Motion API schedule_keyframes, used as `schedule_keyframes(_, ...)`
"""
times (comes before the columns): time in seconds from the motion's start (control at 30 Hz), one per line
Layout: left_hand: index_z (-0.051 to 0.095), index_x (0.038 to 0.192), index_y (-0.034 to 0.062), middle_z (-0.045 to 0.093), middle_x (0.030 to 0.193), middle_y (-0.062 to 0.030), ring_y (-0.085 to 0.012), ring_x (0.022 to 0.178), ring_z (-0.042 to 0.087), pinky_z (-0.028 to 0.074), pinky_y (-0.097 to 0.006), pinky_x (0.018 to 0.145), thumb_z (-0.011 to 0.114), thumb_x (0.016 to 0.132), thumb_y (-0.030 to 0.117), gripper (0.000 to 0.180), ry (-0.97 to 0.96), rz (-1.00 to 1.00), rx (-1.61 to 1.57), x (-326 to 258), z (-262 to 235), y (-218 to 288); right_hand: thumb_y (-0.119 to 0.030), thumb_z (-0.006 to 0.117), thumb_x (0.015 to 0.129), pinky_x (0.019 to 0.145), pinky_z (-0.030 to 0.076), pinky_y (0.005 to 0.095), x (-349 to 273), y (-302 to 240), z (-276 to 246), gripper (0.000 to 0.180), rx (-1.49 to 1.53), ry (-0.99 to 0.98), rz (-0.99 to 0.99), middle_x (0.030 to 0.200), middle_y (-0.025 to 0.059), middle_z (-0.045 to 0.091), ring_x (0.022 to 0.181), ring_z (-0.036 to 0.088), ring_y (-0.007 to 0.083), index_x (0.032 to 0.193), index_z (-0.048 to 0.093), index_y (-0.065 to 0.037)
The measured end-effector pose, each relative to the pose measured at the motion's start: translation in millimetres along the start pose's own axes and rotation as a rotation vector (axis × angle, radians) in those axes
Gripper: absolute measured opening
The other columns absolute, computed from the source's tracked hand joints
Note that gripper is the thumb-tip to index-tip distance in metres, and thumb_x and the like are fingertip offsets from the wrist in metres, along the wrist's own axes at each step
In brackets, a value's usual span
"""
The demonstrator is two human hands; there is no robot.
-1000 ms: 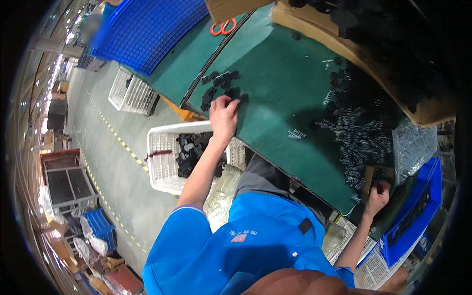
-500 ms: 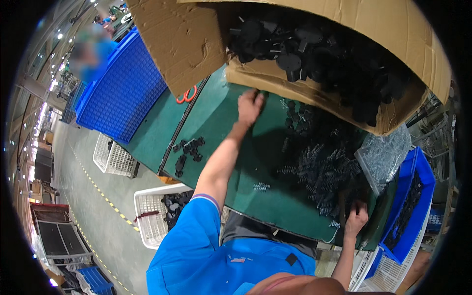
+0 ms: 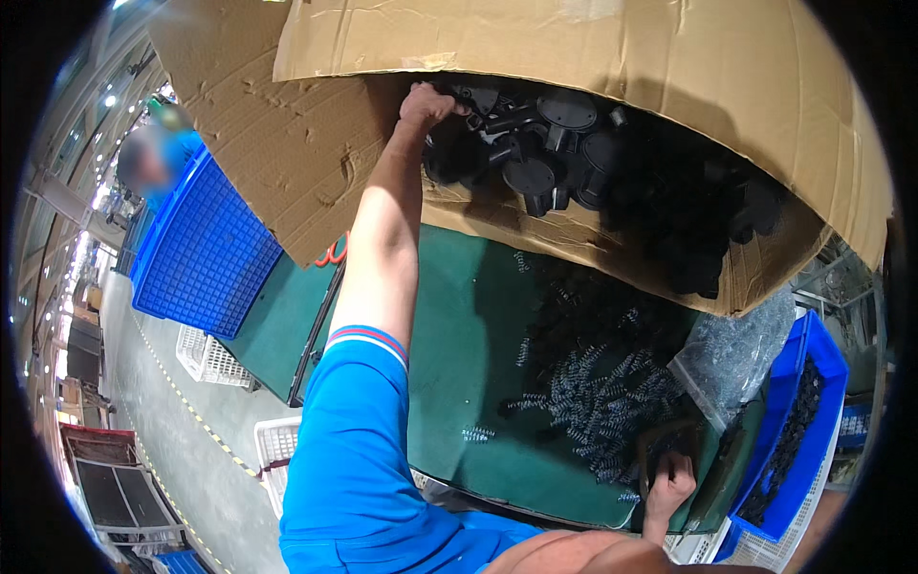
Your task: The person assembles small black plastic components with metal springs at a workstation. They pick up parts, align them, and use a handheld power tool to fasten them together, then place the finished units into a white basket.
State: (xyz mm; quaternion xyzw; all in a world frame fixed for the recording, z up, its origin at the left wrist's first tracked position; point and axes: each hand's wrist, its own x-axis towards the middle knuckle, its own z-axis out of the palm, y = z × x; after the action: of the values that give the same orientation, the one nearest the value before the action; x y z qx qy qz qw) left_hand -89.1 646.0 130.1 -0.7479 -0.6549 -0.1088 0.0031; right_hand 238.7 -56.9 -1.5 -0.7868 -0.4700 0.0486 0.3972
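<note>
My left hand [image 3: 430, 103] reaches into the left end of a large open cardboard box [image 3: 535, 234]. Its fingers are bent around the end of a black plastic part [image 3: 467, 107] among a heap of black round-headed parts [image 3: 566, 110]. Low on the right, my right hand [image 3: 672, 483] is closed, fingertips pressed together; what they hold is hidden. Beside it, a pile of small metal coil springs [image 3: 612, 402] lies on the green tabletop [image 3: 440, 335]. Small black pieces [image 3: 593, 306] lie in shadow behind the springs.
A clear plastic bag [image 3: 732, 344] lies right of the springs, before a blue bin [image 3: 808, 440] of small black parts. A blue crate [image 3: 206, 249] stands at the left, near orange-handled scissors [image 3: 332, 253]. White baskets [image 3: 275, 445] stand below the table's left side. A person [image 3: 158, 158] is farther back.
My left hand has moved from the tabletop up into the cardboard box. My right hand stays closed near the springs. The view has shifted, bringing the box nearer.
</note>
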Motion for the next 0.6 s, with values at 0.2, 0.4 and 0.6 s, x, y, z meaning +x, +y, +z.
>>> schedule_keyframes(0.2, 0.073, 0.107, 0.0122, 0.073, 0.101, -0.0113, -0.0289, 0.097, 0.069, 0.054, -0.035, 0.087, 0.08, 0.072, 0.047, 0.05, -0.061, 0.078, -0.406, -69, 28, -10, 0.001, 0.059, 0.079, 0.065, 0.046, 0.0444, -5, -3, -4, 0.007, -0.023, -0.006, -0.012, 0.08, 0.0198, 0.061, 0.073, 0.059, 0.0387, 0.084, 0.063, 0.003)
schedule_keyframes(0.4, 0.07, 0.099, -0.0067, 0.071, 0.086, -0.0099, -0.0176, 0.079, 0.067, 0.052, -0.031, 0.072, 0.084, 0.075, 0.035, 0.05, -0.315, -0.149, -1.225, -158, -7, 46, -0.001, 0.059, 0.083, 0.074, 0.05, 0.0401, -11, 0, -8, 0.014, 0.004, 0.097, -0.025, 0.089, 0.0181, 0.065, 0.082, 0.064, 0.0355, 0.096, 0.065, 0.002)
schedule_keyframes(0.6, 0.072, 0.092, -0.0047, 0.07, 0.09, -0.0091, -0.0149, 0.079, 0.063, 0.051, -0.031, 0.074, 0.085, 0.076, 0.03, 0.04, -0.161, -0.091, -1.269, -241, 23, 96, -0.002, 0.058, 0.095, 0.063, 0.051, 0.0203, -47, -15, -59, 0.02, 0.593, 0.298, 0.234, 0.092, 0.008, 0.066, 0.073, 0.064, 0.0104, 0.114, 0.062, 0.003)
